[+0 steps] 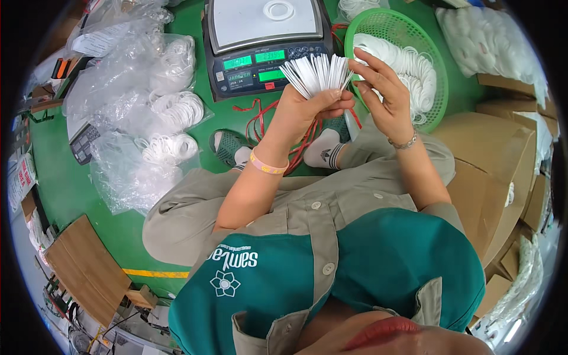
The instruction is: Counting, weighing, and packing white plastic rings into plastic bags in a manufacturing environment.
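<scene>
My left hand [310,109] is closed around a fanned bundle of thin white rings [316,76], with the thumb across its lower edge. My right hand [383,94] is beside the bundle's right end, its fingers bent but apart. The fingertips are close to the outermost rings, and I cannot tell whether they touch. Just beyond the bundle stands a dark counting scale [236,81] with lit green displays. On its white pan [248,29] lie one or more white rings [278,10]. A green plastic basket [442,71] behind my right hand holds a heap of white rings [414,71].
Clear plastic bags [112,94] of white rings spread over the green floor [71,177] at left. Red ribbon [257,115] trails between my feet and the scale. Cardboard boxes [491,171] stand at right, below a large bag of white rings [491,41]. A flat cardboard sheet [89,266] leans at lower left.
</scene>
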`<state>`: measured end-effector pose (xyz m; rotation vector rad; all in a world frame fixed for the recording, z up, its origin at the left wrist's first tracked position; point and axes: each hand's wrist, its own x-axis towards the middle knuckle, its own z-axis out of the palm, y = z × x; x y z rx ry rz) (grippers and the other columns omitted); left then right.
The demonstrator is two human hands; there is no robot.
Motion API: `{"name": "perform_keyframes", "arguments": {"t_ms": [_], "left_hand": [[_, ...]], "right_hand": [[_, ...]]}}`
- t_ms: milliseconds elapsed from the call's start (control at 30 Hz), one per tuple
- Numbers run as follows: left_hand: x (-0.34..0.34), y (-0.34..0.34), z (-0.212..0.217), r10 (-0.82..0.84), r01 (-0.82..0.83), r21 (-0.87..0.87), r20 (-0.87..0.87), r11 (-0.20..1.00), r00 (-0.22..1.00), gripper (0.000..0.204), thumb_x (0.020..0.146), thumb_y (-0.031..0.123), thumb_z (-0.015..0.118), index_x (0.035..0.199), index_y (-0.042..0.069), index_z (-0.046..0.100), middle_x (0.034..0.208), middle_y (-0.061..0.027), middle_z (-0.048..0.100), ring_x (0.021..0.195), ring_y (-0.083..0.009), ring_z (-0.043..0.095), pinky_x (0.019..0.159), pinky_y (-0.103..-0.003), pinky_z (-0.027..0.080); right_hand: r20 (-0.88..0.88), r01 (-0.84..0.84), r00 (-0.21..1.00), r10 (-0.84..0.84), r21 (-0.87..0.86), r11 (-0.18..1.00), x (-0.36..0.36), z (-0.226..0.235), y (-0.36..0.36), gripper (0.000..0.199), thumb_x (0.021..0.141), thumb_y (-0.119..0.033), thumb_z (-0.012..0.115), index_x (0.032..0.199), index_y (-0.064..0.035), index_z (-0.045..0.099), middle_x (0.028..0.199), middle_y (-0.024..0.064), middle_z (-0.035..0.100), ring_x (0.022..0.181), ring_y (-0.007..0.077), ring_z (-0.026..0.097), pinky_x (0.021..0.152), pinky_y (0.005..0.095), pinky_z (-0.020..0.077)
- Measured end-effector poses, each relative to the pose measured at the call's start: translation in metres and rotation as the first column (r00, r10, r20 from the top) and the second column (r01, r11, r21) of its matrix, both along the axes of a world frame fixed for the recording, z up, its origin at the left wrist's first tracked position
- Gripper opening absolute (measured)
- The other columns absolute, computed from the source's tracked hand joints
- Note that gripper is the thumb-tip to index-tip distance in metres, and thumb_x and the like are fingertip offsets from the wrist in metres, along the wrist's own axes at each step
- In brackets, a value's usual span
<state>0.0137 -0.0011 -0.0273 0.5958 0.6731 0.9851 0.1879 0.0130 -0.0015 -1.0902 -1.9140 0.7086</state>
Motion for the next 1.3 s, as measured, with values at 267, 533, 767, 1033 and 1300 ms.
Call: {"name": "perform_keyframes", "arguments": {"t_ms": [267, 533, 767, 1033, 1300], "left_hand": [[0.0015, -0.0015, 0.0031, 0.042, -0.041, 0.015, -0.033, 0.999, 0.999, 0.019, 0.083, 0.007, 0.056, 0.099, -0.003, 0.056, 0.086, -0.0122, 0.063, 0.076, -0.0192, 0.064, 0.063, -0.024, 0.052], [0.0022, -0.0031, 0.0032, 0.039, -0.037, 0.037, -0.04, 0.999, 0.998, 0.021, 0.083, 0.008, 0.057, 0.099, -0.004, 0.056, 0.087, -0.0136, 0.063, 0.076, -0.0196, 0.064, 0.062, -0.024, 0.052], [0.0015, -0.0029, 0.0053, 0.031, -0.03, 0.025, -0.047, 0.999, 0.998, 0.021, 0.084, 0.009, 0.055, 0.101, -0.003, 0.056, 0.087, -0.0128, 0.063, 0.076, -0.0189, 0.064, 0.061, -0.023, 0.052], [0.0013, -0.003, 0.0064, 0.061, -0.06, 0.03, -0.036, 0.998, 0.997, 0.022, 0.085, 0.009, 0.054, 0.103, -0.003, 0.054, 0.087, -0.0131, 0.062, 0.076, -0.02, 0.064, 0.061, -0.024, 0.052], [0.0032, -0.0032, 0.0033, 0.057, -0.055, 0.043, -0.043, 0.998, 0.997, 0.021, 0.085, 0.011, 0.054, 0.101, -0.003, 0.056, 0.088, -0.0127, 0.063, 0.076, -0.0199, 0.064, 0.061, -0.024, 0.052]], "right_hand": [[-0.015, 0.031, 0.999, -0.031, 0.041, 0.999, 0.0013, 0.0002, -0.0012, 0.025, 0.076, 0.001, 0.055, 0.1, -0.0033, 0.061, 0.109, 0.0125, 0.056, 0.083, 0.016, 0.058, 0.069, 0.0249, 0.0471], [0.034, 0.008, 0.999, -0.01, 0.069, 0.998, 0.0027, 0.0033, -0.0005, 0.02, 0.078, -0.008, 0.057, 0.098, -0.0045, 0.061, 0.082, 0.0079, 0.053, 0.071, 0.0166, 0.052, 0.062, 0.0259, 0.0439], [0.101, -0.027, 0.995, 0.021, 0.056, 0.998, 0.0042, 0.0044, -0.0006, 0.03, 0.08, -0.015, 0.057, 0.109, -0.0094, 0.06, 0.078, 0.0059, 0.049, 0.069, 0.0151, 0.049, 0.061, 0.0249, 0.0412], [0.069, -0.014, 0.998, 0.009, 0.079, 0.997, 0.0038, 0.004, -0.0013, 0.027, 0.08, -0.014, 0.057, 0.106, -0.007, 0.062, 0.079, 0.0058, 0.05, 0.066, 0.0143, 0.048, 0.058, 0.0245, 0.0406], [0.02, 0.015, 1.0, -0.018, 0.153, 0.988, 0.007, -0.0022, 0.0007, 0.014, 0.079, -0.011, 0.058, 0.089, -0.0032, 0.061, 0.089, 0.0095, 0.056, 0.076, 0.0196, 0.055, 0.068, 0.0278, 0.0446]]}}
